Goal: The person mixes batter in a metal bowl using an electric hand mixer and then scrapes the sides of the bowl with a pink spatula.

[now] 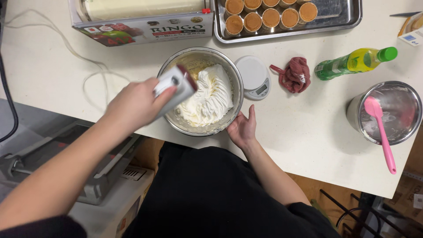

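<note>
Left hand clenched round the white handle of a hand mixer, blurred, tilted over the 9 o'clock rim of a steel mixing bowl; grip is tight on the mixer body. Bowl sits near the front edge of the pale surface, holding a mound of white whipped cream with a patch of yellowish batter at 12 o'clock inside the bowl. Right hand open, palm and fingers pressed flat against the bowl's outer wall at about 4 o'clock, steadying, not wrapped round anything. Just beside the bowl at 2 o'clock: small round white kitchen scale, touching or nearly touching the rim, cannot tell which. At 3 o'clock from the scale, a crumpled dark red cloth. Further at 3 o'clock, a green and yellow bottle lying on its side. At 4 o'clock from the bottle, a 2nd steel bowl with a pink spatula leaning out over its front rim. At 12 o'clock of the frame, a metal tray with brown-topped cups in rows, and left of it a long box. White cord loops over the surface at 9 o'clock.
</note>
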